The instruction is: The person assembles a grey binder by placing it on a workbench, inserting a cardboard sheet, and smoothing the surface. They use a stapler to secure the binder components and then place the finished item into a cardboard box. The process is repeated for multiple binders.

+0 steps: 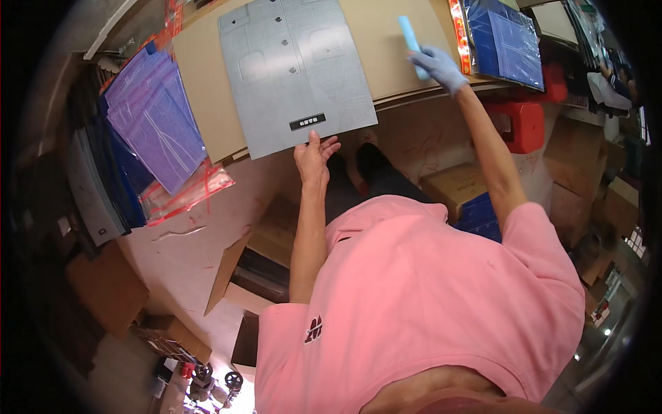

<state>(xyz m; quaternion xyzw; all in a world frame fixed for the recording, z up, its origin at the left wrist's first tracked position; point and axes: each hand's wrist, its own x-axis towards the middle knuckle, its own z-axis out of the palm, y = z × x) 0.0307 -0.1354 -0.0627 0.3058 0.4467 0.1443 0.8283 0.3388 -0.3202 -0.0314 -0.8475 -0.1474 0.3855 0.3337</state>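
Note:
A flat grey panel (303, 90) with moulded outlines, several small round fittings and a black label (307, 122) lies on brown cardboard. At its near edge is my bare left hand (314, 159), fingers apart, the thumb touching the edge just below the label. My right hand (441, 67), in a pale glove, is out to the right above the cardboard, closed around a light blue stick-shaped thing (409, 36). The stick is slightly blurred, and its exact kind is unclear. It is held apart from the panel.
Purple-blue sheets in clear wrapping (148, 110) are stacked at the left. More blue wrapped packs (503, 45) lie at the right end of the cardboard. Below them is a red plastic container (518, 125). Open cardboard boxes (265, 238) stand on the floor near my legs.

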